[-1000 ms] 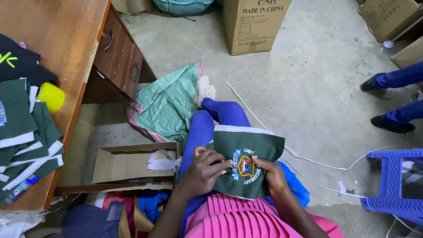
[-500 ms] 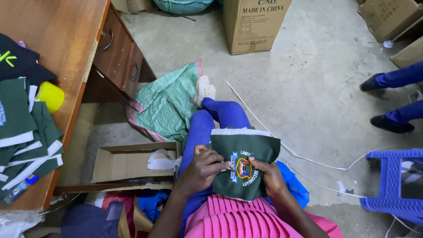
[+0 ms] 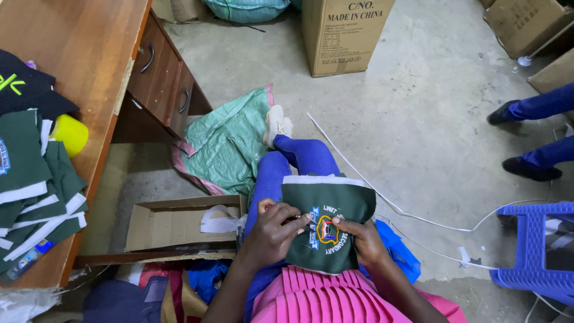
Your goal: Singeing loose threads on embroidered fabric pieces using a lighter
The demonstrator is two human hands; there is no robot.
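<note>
We hold a dark green cloth piece (image 3: 327, 224) with a white top band and an embroidered badge on our lap, over blue-clad legs and a pink pleated skirt (image 3: 335, 299). Our left hand (image 3: 272, 233) pinches it beside the badge, fingers closed on the fabric; our right hand (image 3: 365, 239) grips the right edge, thumb pressed on top. It looks light, soft and floppy, best held by its edges. Similar green pieces (image 3: 33, 197) lie stacked on the counter (image 3: 84, 54).

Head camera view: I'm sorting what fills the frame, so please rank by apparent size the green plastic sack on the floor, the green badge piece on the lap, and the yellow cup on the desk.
1. green plastic sack
2. green badge piece, nearer the camera, so its real size is unsure
3. yellow cup, partly hidden by cloth
</note>
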